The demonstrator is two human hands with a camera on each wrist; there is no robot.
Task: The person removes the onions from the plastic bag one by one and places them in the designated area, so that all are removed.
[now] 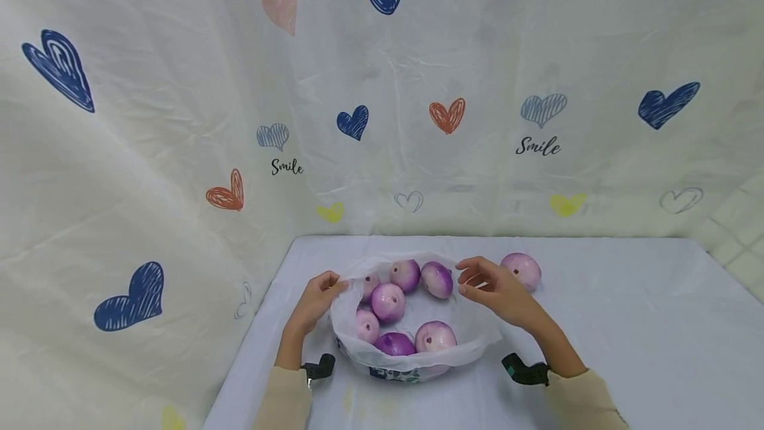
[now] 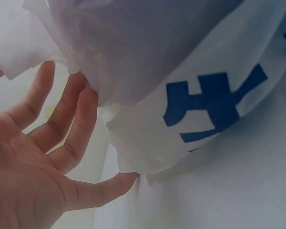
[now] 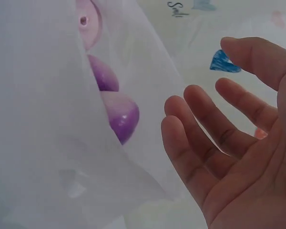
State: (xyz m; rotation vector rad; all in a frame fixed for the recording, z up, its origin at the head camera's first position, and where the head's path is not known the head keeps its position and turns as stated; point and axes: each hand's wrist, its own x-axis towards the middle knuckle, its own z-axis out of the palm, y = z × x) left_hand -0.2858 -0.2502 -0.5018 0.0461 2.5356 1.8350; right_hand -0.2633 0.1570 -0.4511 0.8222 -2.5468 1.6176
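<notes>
Beige sleeves (image 1: 283, 397) and black wrist-mounted devices (image 1: 321, 367) frame a thin white plastic bag (image 1: 418, 358), wide-mouthed on a white-covered table (image 1: 627, 344). Its film looks light, limp and apt to slump, best gripped by opposite sides of the rim. The left hand (image 1: 319, 298) pinches the left rim; the right hand (image 1: 501, 294), fingers loosely bent, is apart from it and holds nothing beside the far right edge. Seven purple-and-pink onions (image 1: 388, 302) show inside, seemingly smooth, firm and likely to roll, better cupped around the middle; whether they are real, and how heavy, cannot be told. A lone onion (image 1: 525, 269) rests at far right, before a heart-printed curtain (image 1: 495, 38).

A pink shape glows through the bag's near wall, its outline blurred. The blue lettering is only partly visible, the bag's floor is hidden, the left thumb barely enters the wrist view, and the right hand covers part of the lone onion.
</notes>
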